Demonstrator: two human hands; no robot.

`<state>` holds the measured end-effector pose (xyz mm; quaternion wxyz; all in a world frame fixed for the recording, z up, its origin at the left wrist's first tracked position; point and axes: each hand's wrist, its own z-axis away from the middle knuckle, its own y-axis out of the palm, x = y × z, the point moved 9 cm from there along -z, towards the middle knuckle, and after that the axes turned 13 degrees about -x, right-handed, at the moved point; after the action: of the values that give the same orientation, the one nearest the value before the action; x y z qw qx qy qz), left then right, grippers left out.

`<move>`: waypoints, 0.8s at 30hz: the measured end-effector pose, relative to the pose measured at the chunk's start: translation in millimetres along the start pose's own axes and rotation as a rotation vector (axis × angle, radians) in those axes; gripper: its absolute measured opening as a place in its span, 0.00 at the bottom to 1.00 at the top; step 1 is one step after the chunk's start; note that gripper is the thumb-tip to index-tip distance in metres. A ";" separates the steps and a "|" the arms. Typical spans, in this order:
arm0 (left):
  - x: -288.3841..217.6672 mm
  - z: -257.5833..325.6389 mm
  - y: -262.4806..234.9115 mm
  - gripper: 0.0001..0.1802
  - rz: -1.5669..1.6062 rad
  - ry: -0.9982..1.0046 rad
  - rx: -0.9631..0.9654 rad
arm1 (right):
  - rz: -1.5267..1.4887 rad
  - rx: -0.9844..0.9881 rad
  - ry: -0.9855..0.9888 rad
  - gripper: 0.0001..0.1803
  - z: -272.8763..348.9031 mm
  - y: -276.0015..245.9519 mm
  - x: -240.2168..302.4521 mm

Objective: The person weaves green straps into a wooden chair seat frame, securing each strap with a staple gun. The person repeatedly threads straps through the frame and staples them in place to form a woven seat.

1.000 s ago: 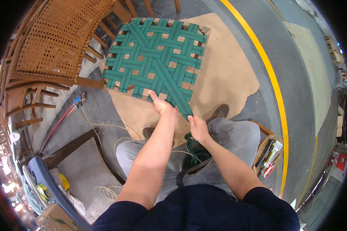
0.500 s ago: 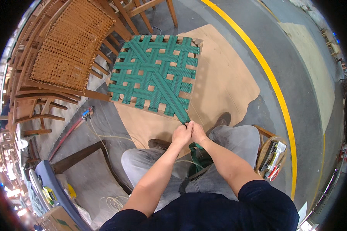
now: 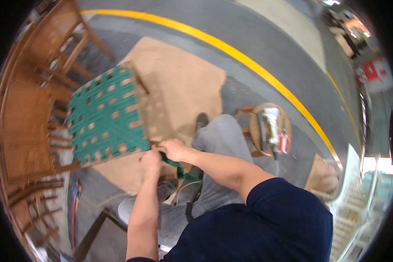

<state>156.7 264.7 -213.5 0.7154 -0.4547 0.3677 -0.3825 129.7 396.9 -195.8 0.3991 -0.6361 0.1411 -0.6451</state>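
A chair seat frame is laced with flat green webbing straps, crossed in an open weave with a diagonal band. At its near right corner, my left hand is closed on the webbing strap by the frame's edge; its fingers are somewhat blurred. Just right of it, my right hand is also closed on that strap, its fingertips close to the left hand's. The strap's loose tail hangs below my hands toward my lap.
On the right a round stool bears red-handled scissors and other tools. Brown cardboard lies under the seat. Wooden chairs stand at the left. A red hose runs along the floor, and a yellow line curves beyond.
My view has swung right, bringing the stool inward. Both hands have moved with the strap from in front of the seat up to its near corner.
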 end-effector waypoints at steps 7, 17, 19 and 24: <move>31.3 5.8 -12.3 0.39 -0.010 -0.047 -0.098 | 0.044 -0.821 0.411 0.15 115.4 -331.6 -90.5; 16.5 9.0 -22.2 0.32 0.063 0.028 -0.084 | 0.199 -0.555 0.880 0.30 204.3 -323.1 -282.9; 13.9 6.1 -19.7 0.32 0.098 0.046 -0.091 | -0.020 -0.703 0.756 0.29 207.0 -336.5 -273.7; 10.6 8.3 -14.6 0.32 0.116 0.084 -0.131 | -0.021 -0.879 0.370 0.29 185.7 -361.8 -170.0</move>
<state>165.5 254.1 -199.2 0.6891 -0.4620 0.4473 -0.3342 160.0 807.6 -38.5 0.0538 -0.6203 0.4628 -0.6310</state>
